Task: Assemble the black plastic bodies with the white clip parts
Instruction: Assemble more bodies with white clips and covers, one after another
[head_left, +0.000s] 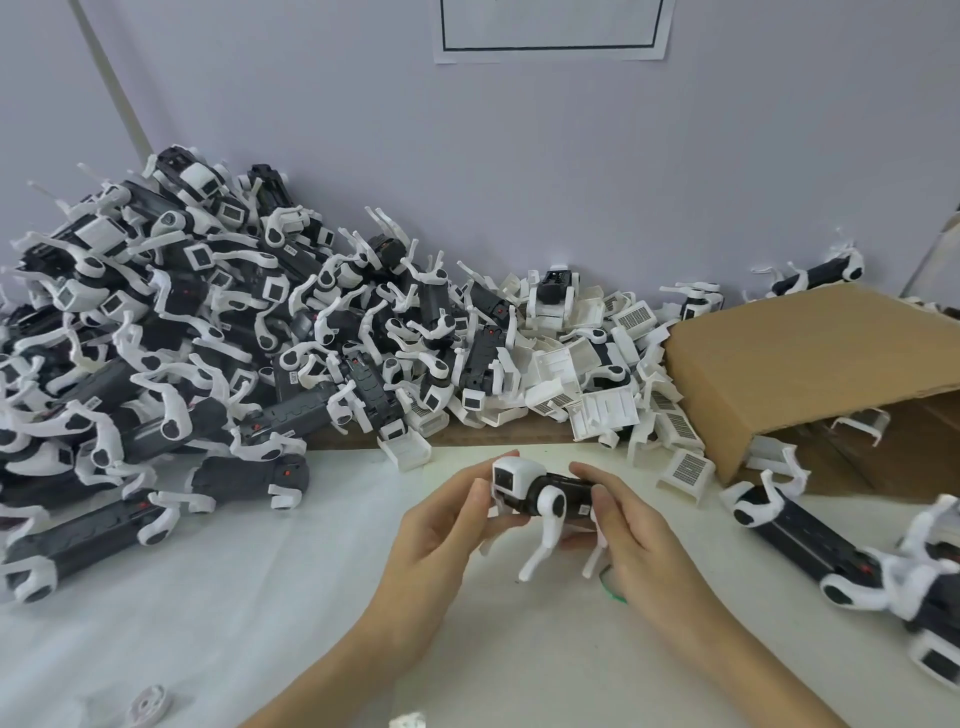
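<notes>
1. Far left: heap of assembled units (171, 332) banked against the wall, likely finished stock
2. Left hand (441, 525) pinches the white clip part (511, 475) at the head end, seemingly seating it
3. Black plastic body (566, 499) is held above the white table (260, 597), legs down
4. Right hand (631, 530) pinches the body's rear, bracing it
5. Loose white clips (597, 384), then the cardboard box (810, 364), lie within reach

wall (519, 156): pale grey | paper sheet (550, 31): taped, possibly blank | table (208, 597): white
</notes>
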